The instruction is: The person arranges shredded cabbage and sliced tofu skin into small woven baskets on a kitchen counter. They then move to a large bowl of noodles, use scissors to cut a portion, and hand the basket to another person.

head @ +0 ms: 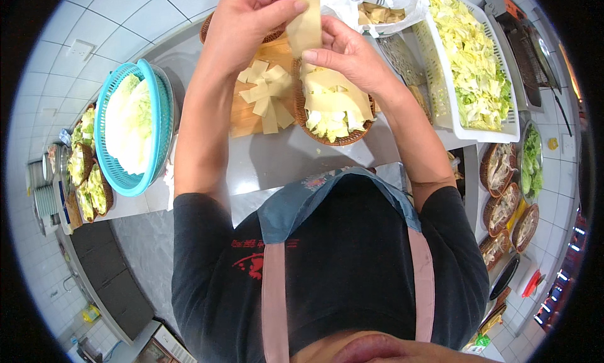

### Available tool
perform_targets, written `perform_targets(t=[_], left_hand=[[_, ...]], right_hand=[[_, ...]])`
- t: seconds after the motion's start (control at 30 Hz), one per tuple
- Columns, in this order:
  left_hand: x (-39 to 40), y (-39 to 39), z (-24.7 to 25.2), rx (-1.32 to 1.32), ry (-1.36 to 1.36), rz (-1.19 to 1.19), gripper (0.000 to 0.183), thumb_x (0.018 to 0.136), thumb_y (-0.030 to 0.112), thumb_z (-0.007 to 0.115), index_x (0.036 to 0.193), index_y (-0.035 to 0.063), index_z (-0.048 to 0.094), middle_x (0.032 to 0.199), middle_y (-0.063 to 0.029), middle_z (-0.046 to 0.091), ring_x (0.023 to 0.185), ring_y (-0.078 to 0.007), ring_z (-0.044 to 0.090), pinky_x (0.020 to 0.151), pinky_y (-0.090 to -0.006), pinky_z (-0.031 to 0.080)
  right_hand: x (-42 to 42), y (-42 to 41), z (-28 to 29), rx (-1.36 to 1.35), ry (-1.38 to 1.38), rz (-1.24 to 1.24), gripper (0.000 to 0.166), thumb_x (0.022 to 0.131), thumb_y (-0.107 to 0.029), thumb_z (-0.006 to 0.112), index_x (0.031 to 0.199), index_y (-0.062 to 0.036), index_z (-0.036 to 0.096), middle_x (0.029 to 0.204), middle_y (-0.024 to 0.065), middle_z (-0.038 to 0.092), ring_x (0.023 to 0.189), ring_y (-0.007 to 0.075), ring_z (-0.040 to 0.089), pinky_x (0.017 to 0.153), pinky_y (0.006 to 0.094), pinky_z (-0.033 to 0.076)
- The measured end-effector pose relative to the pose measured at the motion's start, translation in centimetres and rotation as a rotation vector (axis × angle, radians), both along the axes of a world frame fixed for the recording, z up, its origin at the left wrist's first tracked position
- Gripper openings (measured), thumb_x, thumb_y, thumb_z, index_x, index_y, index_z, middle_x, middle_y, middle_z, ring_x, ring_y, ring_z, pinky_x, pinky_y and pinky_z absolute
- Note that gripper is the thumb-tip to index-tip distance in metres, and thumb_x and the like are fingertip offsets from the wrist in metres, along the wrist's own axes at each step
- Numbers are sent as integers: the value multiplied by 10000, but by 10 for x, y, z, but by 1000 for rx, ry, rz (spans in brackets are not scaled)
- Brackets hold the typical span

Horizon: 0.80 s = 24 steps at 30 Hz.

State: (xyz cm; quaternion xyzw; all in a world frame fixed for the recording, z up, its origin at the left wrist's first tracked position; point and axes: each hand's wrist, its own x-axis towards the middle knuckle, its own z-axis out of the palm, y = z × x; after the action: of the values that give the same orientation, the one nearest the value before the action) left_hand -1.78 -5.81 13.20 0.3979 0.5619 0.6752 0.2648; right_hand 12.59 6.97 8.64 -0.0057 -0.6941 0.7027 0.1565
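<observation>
A pale strip of tofu skin (306,25) is stretched between my hands. My left hand (259,21) pinches its upper end between thumb and fingers. Along the lower right edge of the strip, my right hand (347,51) grips it, the thumb in front. Both hands are over an oval wicker basket (349,139) holding chopped cabbage leaves (332,124), with other tofu skin strips (337,99) laid across them. Beside the basket, several loose strips (266,89) lie crossed in a pile on a wooden board (240,127).
A blue colander (150,174) with whole cabbages stands left, near several filled wicker baskets (96,188). To the right are a white crate (472,134) of chopped cabbage and a plastic bag (417,9) of tofu skin pieces. Farther right, wicker baskets (500,207) hold pale stringy food.
</observation>
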Motion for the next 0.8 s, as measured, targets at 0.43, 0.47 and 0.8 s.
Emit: perform_targets(t=[0.43, 0.47, 0.8], left_hand=[[-14, 22, -94, -390, -124, 79, 257, 825, 107, 691, 1060, 25, 622, 890, -10, 652, 754, -60, 565, 700, -192, 456], [-17, 25, -104, -385, -112, 83, 242, 819, 97, 685, 1043, 23, 630, 873, -9, 649, 741, -61, 555, 682, -189, 442], [-26, 37, -143, -542, 202, 194, 324, 737, 141, 741, 1018, 8, 648, 858, -53, 666, 773, -122, 608, 718, -237, 486]], right_hand=[[106, -15, -49, 10, -575, -109, 221, 933, -199, 545, 1033, -13, 609, 739, -2, 610, 615, 46, 502, 573, 222, 432], [107, -17, -51, 80, -612, -110, 222, 933, -202, 546, 1020, -9, 613, 726, 5, 612, 613, 53, 515, 577, 230, 438], [104, -19, -53, 377, -762, 9, 449, 917, -414, 537, 698, -33, 631, 543, 23, 555, 490, 116, 524, 493, 278, 414]])
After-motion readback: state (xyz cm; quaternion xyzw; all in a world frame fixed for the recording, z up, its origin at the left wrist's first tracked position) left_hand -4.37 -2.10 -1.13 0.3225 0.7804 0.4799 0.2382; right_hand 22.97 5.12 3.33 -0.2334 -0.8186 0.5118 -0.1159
